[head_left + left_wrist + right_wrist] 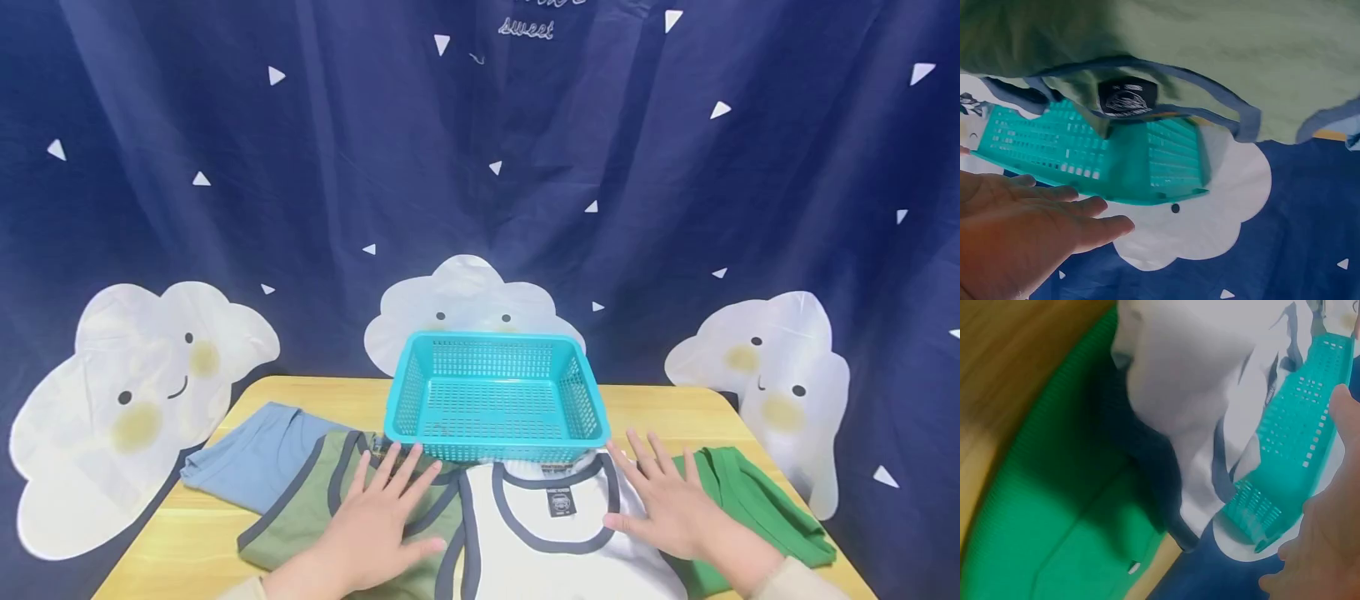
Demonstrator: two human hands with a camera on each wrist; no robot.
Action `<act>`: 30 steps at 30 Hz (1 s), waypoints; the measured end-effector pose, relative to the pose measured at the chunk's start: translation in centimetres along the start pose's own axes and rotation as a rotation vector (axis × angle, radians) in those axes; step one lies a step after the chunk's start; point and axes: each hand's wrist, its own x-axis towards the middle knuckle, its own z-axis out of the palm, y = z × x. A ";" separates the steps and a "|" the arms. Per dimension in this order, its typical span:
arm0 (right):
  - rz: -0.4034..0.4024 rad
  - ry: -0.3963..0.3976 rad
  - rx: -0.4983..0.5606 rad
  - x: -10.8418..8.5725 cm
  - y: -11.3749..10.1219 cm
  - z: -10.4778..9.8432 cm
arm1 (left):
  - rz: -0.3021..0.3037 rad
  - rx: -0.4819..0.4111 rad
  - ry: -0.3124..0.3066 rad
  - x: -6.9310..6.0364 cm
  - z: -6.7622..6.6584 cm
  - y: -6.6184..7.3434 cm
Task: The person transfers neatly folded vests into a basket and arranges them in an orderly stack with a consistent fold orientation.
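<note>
Left hand (375, 529): fingers spread, over olive vest (303, 510); contact unclear.
Right hand (667, 507): fingers spread, over white vest (551, 575); contact unclear.
Vests: side by side, dark-trimmed.
Green cloth (757, 504): ribbed, right.
Blue cloth (262, 454): folded, left.
Basket (491, 408): turquoise perforated plastic, beyond vests.

Fronted by a wood-grain table (663, 412), backed by a navy curtain (420, 200).
Hangs in loose vertical folds (318, 100), faintly lit; bears three white clouds (90, 392) low down, scattered triangles (720, 109), and "sweet" lettering (527, 30) up top.
</note>
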 end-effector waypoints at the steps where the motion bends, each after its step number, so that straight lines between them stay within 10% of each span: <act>1: 0.001 0.004 -0.003 -0.1 0.0 0.1 | 0.010 -0.006 0.000 0.0 0.2 0.1; 30: 0.038 -0.033 -0.010 -1.3 -0.4 2.8 | 0.088 -0.080 -0.128 1.1 4.4 1.2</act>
